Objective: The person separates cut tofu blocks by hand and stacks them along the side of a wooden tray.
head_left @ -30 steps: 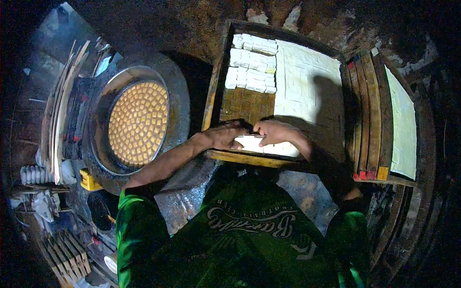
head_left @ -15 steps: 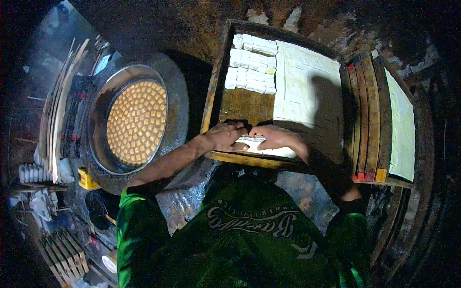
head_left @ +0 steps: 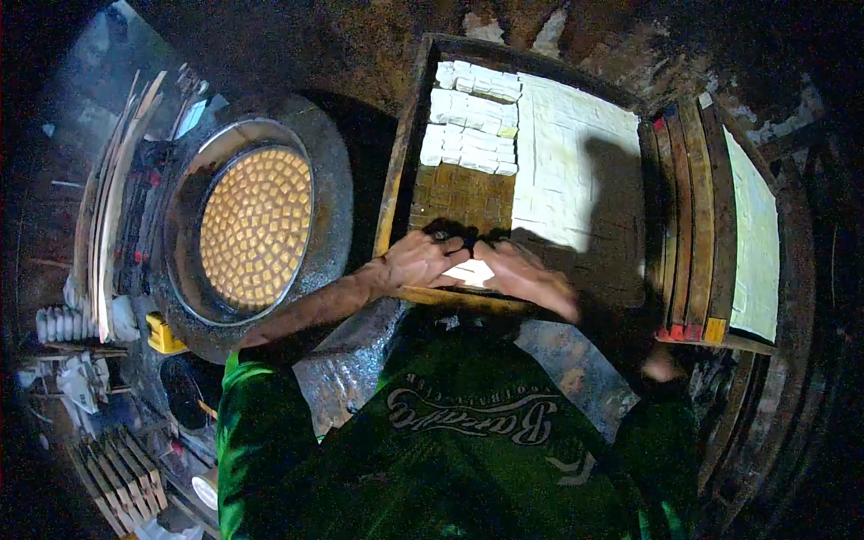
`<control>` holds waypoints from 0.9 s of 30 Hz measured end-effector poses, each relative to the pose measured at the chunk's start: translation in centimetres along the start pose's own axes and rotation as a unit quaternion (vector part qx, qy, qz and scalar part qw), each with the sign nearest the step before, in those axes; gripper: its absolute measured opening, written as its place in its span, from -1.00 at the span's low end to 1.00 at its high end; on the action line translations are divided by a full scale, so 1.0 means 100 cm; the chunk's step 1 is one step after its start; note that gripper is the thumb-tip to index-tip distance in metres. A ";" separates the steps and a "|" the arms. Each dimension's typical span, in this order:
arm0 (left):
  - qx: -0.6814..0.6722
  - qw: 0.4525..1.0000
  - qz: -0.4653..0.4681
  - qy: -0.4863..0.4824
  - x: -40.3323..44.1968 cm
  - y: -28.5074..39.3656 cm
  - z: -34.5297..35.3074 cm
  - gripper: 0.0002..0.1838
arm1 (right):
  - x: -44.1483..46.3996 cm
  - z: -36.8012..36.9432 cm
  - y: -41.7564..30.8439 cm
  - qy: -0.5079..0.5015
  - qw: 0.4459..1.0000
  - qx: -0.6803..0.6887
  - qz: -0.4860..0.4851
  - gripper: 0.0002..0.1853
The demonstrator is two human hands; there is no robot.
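Both of my hands meet at the near edge of a wooden tray (head_left: 392,198), around a small white block (head_left: 470,273). My left hand (head_left: 426,258) has its fingers curled on the block's left side. On the right side, my right hand (head_left: 520,272) presses its fingers against the same block and is slightly blurred. Rows of white blocks (head_left: 472,112) lie in the tray's far left part. A scored white slab (head_left: 562,162) fills the right part, partly in shadow. Bare woven matting (head_left: 463,198) shows between the rows and my hands.
At the left is a large round pan (head_left: 178,238) with many golden-brown squares (head_left: 256,229). A yellow container (head_left: 164,333) stands below it. More wooden trays (head_left: 697,216) lean at the right, beside another white slab (head_left: 754,238). Wooden slats (head_left: 117,472) are at the lower left.
My right hand has shifted closer to my left hand, and less of the white block shows between them. The rows of blocks have not moved.
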State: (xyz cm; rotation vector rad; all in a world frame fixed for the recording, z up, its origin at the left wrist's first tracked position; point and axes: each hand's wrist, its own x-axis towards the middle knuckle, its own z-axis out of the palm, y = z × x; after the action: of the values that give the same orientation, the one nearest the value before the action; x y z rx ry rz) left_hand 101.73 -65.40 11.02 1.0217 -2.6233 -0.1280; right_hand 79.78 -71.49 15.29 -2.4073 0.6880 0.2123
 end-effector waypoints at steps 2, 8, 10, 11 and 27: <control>0.023 0.999 -0.032 0.004 0.001 -0.007 0.002 -0.53 | 0.005 -0.010 0.000 -0.029 0.999 0.019 0.041 -0.50; 0.103 0.983 -0.129 -0.082 0.018 -0.029 0.005 -0.41 | 0.036 -0.010 0.026 -0.001 0.999 -0.018 0.037 -0.50; 0.128 0.981 -0.126 -0.068 0.012 -0.036 0.031 -0.39 | 0.049 0.009 0.044 0.010 0.998 -0.063 0.015 -0.47; 0.128 0.981 -0.127 -0.068 0.014 -0.035 0.024 -0.39 | 0.048 0.010 0.044 0.009 0.998 -0.063 0.014 -0.47; -0.001 0.972 -0.145 -0.183 -0.018 0.001 0.028 -0.55 | 0.012 0.031 0.023 -0.052 0.996 -0.050 0.046 -0.75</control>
State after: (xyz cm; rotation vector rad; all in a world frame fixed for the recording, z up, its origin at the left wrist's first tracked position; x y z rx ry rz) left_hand 101.97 -64.24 7.89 1.5038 -2.7674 -0.4234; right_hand 79.60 -71.68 11.26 -2.4410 0.7567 0.4172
